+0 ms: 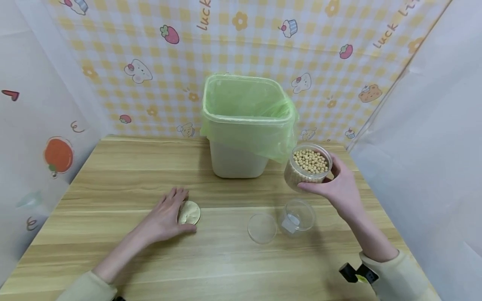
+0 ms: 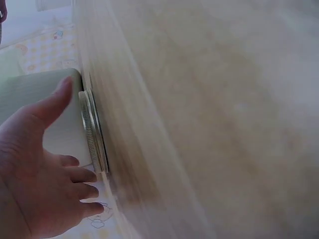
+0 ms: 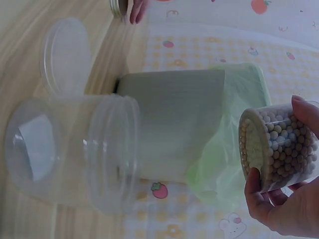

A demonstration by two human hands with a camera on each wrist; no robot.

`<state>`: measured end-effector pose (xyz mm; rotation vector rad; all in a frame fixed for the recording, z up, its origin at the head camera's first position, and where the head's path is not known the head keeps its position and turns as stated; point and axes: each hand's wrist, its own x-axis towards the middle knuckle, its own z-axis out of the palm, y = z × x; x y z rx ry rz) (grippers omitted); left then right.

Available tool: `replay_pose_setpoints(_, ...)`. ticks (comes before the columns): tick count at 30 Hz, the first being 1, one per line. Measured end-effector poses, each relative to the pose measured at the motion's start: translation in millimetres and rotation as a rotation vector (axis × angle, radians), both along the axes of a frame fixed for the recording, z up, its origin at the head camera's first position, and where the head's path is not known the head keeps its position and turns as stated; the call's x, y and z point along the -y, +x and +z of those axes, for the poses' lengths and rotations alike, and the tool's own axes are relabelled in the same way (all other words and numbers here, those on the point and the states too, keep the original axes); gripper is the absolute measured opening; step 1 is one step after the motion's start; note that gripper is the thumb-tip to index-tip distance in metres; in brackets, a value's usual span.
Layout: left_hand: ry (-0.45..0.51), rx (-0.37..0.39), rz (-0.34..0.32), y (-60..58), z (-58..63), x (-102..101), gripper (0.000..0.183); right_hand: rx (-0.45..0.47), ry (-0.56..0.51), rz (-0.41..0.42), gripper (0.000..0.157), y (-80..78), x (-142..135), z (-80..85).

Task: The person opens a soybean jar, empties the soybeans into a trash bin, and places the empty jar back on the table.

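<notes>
My right hand (image 1: 340, 192) grips a clear jar of pale round beans (image 1: 293, 176) by its side. It holds the jar up above the table, mouth upward, and the beans reach near the rim. In the right wrist view the fingertips and thumb press on the wall and base of this bean jar (image 3: 279, 144). On the left, my left hand (image 1: 165, 219) is at a gold round lid (image 1: 190, 213) lying on the table. Its fingers and thumb spread around the lid's left side. Seen from the left wrist, the lid (image 2: 93, 132) has a ridged edge and lies beyond the loosely spread fingers.
A second clear jar (image 1: 306, 213) stands below the right hand with a white slip in it. Beside it lies a clear round lid (image 1: 262, 228). A bin (image 1: 237, 161) with a green liner (image 1: 248, 133) stands at the table's back, before a patterned wall cloth (image 1: 150, 46).
</notes>
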<state>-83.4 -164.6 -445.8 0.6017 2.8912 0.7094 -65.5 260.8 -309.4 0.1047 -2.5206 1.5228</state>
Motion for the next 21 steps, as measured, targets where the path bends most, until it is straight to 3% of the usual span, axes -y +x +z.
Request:
replay_pose_setpoints(6, 0.001, -0.027, 0.023, -4.9, 11.9, -1.5, 0.099, 0.003, 0.012, -0.006, 0.085, -4.9, -5.3, 18.5)
replay_pose_setpoints(14, 0.041, -0.050, 0.028, -21.9, 41.0, -5.4, 0.100, -0.004, -0.037, -0.023, 0.083, -15.4, -12.0, 38.3)
replay_pose_setpoints(21, 0.068, -0.083, 0.027, -33.2, 67.0, -11.0, 0.099, -0.011, 0.001, -0.040, 0.078, -27.8, -16.2, 52.6)
